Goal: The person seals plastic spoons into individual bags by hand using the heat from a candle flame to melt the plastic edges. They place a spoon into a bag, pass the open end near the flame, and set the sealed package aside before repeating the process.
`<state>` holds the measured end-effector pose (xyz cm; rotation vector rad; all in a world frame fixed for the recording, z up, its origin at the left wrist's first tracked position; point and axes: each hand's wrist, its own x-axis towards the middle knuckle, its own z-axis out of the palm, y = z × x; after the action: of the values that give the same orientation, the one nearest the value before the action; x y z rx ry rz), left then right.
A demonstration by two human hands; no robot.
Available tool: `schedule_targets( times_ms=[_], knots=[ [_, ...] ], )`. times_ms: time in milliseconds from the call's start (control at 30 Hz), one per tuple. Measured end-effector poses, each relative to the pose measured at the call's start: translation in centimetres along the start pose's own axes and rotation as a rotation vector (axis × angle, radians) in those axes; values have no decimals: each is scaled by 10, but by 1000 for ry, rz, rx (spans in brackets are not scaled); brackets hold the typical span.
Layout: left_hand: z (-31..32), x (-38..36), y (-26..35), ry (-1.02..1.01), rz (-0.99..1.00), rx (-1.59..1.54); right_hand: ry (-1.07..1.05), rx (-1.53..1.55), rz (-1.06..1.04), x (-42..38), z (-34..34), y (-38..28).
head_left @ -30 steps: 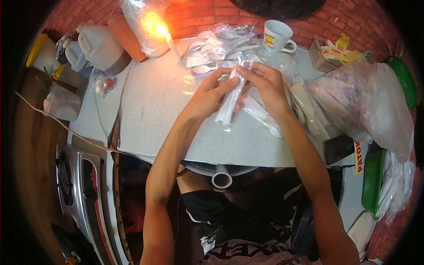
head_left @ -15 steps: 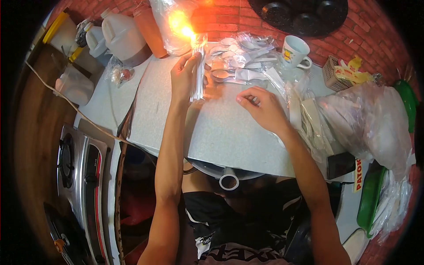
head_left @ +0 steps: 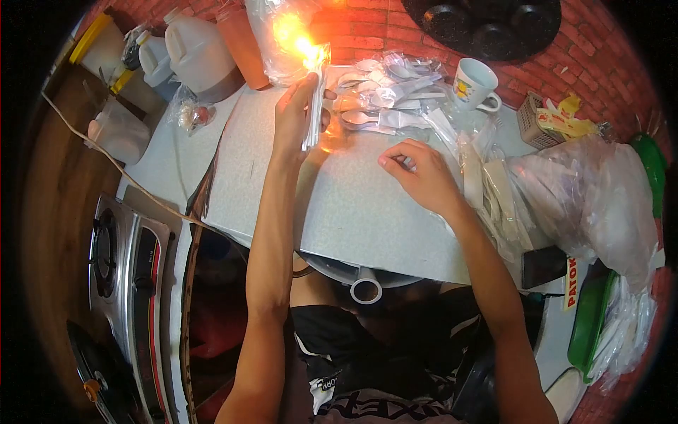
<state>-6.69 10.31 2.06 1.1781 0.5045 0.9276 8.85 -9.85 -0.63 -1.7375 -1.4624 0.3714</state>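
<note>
My left hand (head_left: 295, 106) is closed around a narrow, plastic-wrapped cutlery pack (head_left: 315, 109), white and held nearly upright. The pack's clear top end is at a bright orange flame (head_left: 307, 49), whose glare hides its source and the exact contact. My right hand (head_left: 421, 172) rests on the table, fingers curled in with nothing visible in them. Beyond it lies a heap of wrapped plastic spoons (head_left: 392, 88). Long clear packs of white cutlery (head_left: 498, 191) lie just right of my right hand.
A mug (head_left: 474, 83) stands behind the packs, beside a small basket (head_left: 528, 116). A large plastic bag (head_left: 600, 191) and a dark phone-like slab (head_left: 544, 267) lie right. Jugs (head_left: 201, 60) stand back left. A cord (head_left: 127, 169) crosses near a gas stove (head_left: 127, 261).
My left hand has turned and lifted the cutlery pack slightly, bringing its top end higher into the glow. My right hand has stayed in place.
</note>
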Motion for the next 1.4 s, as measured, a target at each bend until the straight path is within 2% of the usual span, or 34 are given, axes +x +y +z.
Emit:
schedule_targets(
  times_ms=[1067, 1167, 1267, 1300, 1367, 1400],
  knots=[
    [-18, 0, 4, 116, 29, -32, 19, -26, -58, -1, -2, -1],
    [-22, 0, 4, 132, 57, -32, -28, -41, -30, -1, -4, -3],
    [-9, -15, 10, 130, 16, 46, 6, 16, -15, -1, -5, -4],
    [-3, -17, 6, 118, 13, 47, 37, 31, -15, 0, -7, -5],
    [11, -20, -7, -41, 18, 188, 87, 40, 1, 1, -9, -2],
    [23, -26, -10, -137, -12, 209, 177, 162, 5, 3, -7, 4]
  ],
)
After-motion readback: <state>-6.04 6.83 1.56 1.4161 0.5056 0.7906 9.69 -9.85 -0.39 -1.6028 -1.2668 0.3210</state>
